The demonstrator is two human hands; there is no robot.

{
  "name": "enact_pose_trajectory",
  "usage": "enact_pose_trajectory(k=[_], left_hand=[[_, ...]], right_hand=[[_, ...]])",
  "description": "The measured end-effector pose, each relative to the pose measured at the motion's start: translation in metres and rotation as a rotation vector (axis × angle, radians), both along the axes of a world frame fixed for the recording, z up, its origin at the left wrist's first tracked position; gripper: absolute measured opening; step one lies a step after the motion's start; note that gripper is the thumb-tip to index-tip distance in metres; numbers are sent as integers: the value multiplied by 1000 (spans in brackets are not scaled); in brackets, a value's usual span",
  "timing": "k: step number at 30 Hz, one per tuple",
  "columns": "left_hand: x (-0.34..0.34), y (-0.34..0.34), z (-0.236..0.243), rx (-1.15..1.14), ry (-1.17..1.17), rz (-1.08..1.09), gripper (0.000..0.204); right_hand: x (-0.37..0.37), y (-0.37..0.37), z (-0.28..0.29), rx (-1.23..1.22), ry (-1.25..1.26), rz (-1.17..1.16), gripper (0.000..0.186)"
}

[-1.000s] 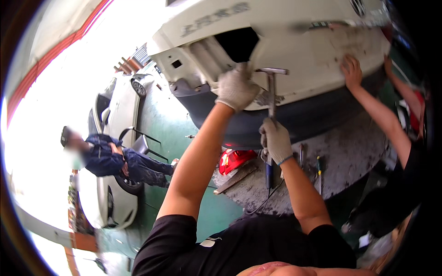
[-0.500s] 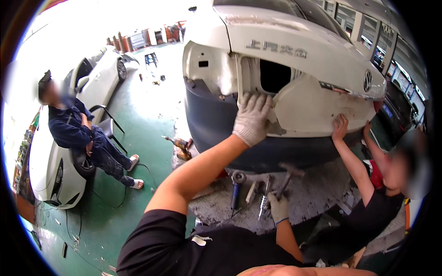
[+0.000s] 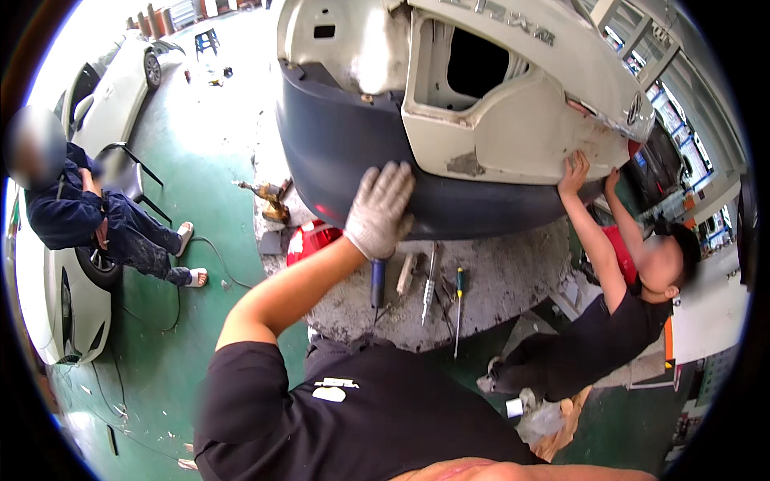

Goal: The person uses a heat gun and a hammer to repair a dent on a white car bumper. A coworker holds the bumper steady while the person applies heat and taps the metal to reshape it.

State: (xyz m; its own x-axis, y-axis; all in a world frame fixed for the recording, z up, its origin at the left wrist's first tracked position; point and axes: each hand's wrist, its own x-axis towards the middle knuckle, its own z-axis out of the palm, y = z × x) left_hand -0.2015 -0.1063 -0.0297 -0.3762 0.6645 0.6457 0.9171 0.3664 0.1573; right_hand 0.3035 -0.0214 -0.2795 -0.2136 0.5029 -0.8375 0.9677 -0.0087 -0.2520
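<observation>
My left hand [image 3: 380, 210], in a pale knitted glove, is raised with its fingers outstretched in front of the dark bumper [image 3: 337, 152] of a white car body. Whether the palm touches the bumper, I cannot tell. The white trunk lid [image 3: 521, 120] sits above the bumper, its lower left corner scuffed. Below my hand, a blue-handled power tool [image 3: 378, 282] lies partly covered by the glove. Beside it are a pale block [image 3: 407, 272], a long silver tool [image 3: 430, 284] and a screwdriver [image 3: 459, 282]. My right hand is out of view.
A co-worker [image 3: 609, 321] at the right presses both hands on the trunk lid. Another person [image 3: 96, 212] stands at the left beside a white car [image 3: 48, 305] and a chair [image 3: 132, 172]. A red lamp [image 3: 311, 240] and a cordless drill [image 3: 274, 204] lie near the bumper's left side.
My left hand has left the trunk lid's lower edge and come down in front of the bumper. My right hand, which held a hammer, has gone out of view. The view has shifted.
</observation>
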Motion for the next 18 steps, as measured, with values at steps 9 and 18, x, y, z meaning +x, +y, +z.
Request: enact_pose_trajectory(k=[9, 18], left_hand=[[-70, -9, 116, 336, 244, 103, 65], [-76, 0, 124, 378, 369, 113, 40]], right_hand=[[9, 3, -28, -60, -50, -36, 49], [-164, 30, -48, 155, 79, 370, 48]])
